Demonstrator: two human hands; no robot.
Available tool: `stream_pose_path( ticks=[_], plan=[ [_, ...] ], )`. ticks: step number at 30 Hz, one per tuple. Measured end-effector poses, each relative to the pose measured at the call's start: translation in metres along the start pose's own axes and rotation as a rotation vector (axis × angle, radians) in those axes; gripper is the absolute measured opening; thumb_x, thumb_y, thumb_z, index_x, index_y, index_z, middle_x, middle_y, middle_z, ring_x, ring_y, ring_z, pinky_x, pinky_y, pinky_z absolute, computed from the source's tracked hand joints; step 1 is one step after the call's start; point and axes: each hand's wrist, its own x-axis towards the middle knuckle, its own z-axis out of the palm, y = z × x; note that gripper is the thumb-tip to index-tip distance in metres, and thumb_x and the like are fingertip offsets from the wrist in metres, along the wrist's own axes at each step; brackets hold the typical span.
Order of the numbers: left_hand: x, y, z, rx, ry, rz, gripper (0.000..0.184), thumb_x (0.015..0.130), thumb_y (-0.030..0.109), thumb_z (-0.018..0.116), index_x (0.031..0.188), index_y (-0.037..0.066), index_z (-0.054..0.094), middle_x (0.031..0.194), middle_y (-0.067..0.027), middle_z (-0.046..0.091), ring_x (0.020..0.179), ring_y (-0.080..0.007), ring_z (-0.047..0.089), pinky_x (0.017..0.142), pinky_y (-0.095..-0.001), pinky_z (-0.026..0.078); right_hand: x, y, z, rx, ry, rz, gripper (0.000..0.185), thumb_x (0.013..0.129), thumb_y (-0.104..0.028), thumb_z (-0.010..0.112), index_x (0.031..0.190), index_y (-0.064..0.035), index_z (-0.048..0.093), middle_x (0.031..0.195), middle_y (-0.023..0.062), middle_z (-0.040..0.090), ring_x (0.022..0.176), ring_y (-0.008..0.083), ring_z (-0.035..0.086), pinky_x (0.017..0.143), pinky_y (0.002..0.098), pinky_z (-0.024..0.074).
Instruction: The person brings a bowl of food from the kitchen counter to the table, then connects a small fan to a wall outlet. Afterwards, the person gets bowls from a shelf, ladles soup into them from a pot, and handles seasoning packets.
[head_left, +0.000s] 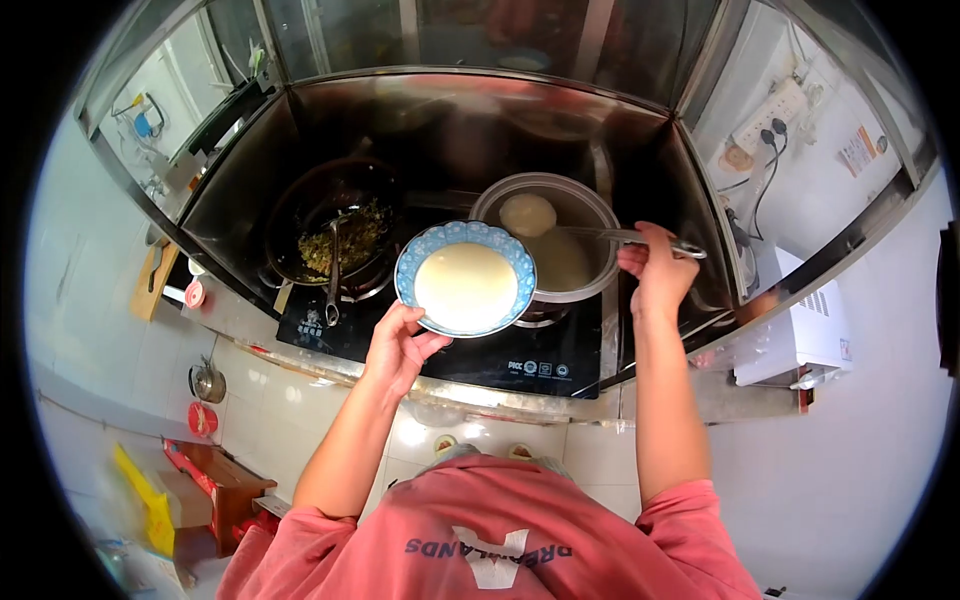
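A blue patterned bowl [466, 279] with pale, creamy liquid is gripped at its near left rim by my left hand [397, 350], thumb on the edge. My right hand [659, 268] is closed around the handle of a metal ladle [625, 236]. The ladle's round head, filled with pale liquid, is over the large pot [606, 212], which holds a cloudy, pale liquid. The bowl overlaps the pot's near left side in view. To the left, a dark wok [281, 225] contains chopped green and yellow food, with a metal spatula [334, 275] resting in it.
The black cooktop [450, 365] lies under the wok and pot, with metal panels [480, 110] around the back and sides. A white appliance [795, 335] stands at the right. Plugs and a power strip [775, 120] are on the right wall. Boxes [190, 500] sit low on the left.
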Motion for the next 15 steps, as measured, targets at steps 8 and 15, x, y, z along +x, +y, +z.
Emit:
stream_pose_path(
  ticks=[8, 15],
  plan=[
    [0.017, -0.004, 0.021, -0.033, -0.067, -0.089, 0.024, 0.078, 0.015, 0.054, 0.099, 0.005, 0.051, 0.100, -0.0129, 0.058, 0.093, -0.0268, 0.059, 0.084, -0.0409, 0.049, -0.010, -0.084, 0.019, -0.033, -0.059, -0.160, 0.022, 0.075, -0.016, 0.062, 0.080, 0.0049, 0.063, 0.058, 0.0122, 0.059, 0.044, 0.0168, 0.057, 0.041, 0.0239, 0.0460],
    [0.053, -0.011, 0.043, -0.133, -0.101, -0.053, 0.038, 0.076, 0.013, 0.055, 0.108, -0.004, 0.045, 0.107, -0.0238, 0.051, 0.096, -0.0379, 0.056, 0.088, -0.0429, 0.049, -0.040, -0.110, 0.023, -0.102, -0.085, -0.186, 0.023, 0.075, -0.016, 0.060, 0.080, 0.0064, 0.063, 0.057, 0.0124, 0.058, 0.044, 0.0158, 0.056, 0.042, 0.0236, 0.0467]
  ],
)
